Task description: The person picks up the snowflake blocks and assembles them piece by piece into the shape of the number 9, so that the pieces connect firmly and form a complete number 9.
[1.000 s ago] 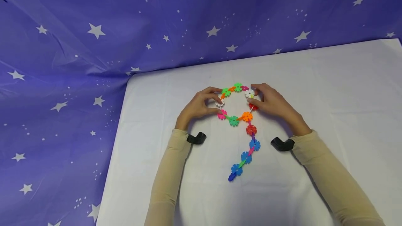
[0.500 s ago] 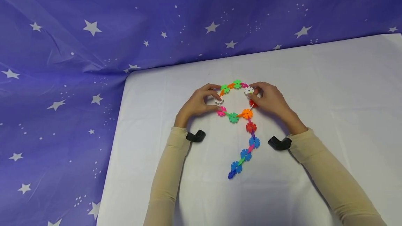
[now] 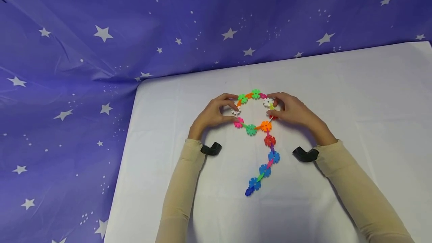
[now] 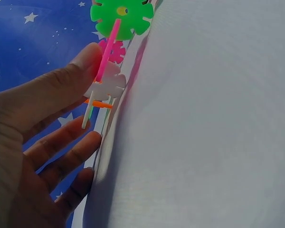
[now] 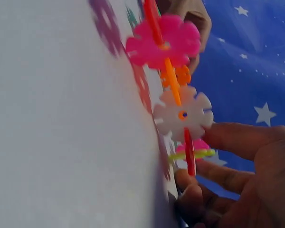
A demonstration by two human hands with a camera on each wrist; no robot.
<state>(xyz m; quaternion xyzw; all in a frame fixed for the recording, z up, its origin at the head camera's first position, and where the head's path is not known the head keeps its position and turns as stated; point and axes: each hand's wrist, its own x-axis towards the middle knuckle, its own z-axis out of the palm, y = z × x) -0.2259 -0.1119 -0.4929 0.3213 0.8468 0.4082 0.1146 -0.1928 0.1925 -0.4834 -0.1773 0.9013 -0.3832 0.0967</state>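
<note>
Flower-shaped interlocking plastic discs are joined into a chain, its upper part a ring with a green disc (image 3: 251,130) at the bottom. From an orange disc (image 3: 266,126) a tail of red and blue discs (image 3: 274,156) runs down. My left hand (image 3: 213,112) holds the ring's left side, thumb at a pink disc (image 4: 108,50) and fingers spread near white and green ones. On the right side, my right hand (image 3: 293,110) pinches the ring by a red disc, just below a white disc (image 3: 268,102). The right wrist view shows fingers beside a pale disc (image 5: 168,114).
A white cloth (image 3: 168,104) covers the table under the chain. Behind and to the left hangs a purple star-printed sheet (image 3: 189,18). Black curved pieces stick out at both cuffs, left (image 3: 211,149) and right (image 3: 305,155).
My right hand has slid slightly down the ring's right side, from the white disc toward the red one, uncovering a yellow disc. My left hand stays in place; the head view shifted briefly.
</note>
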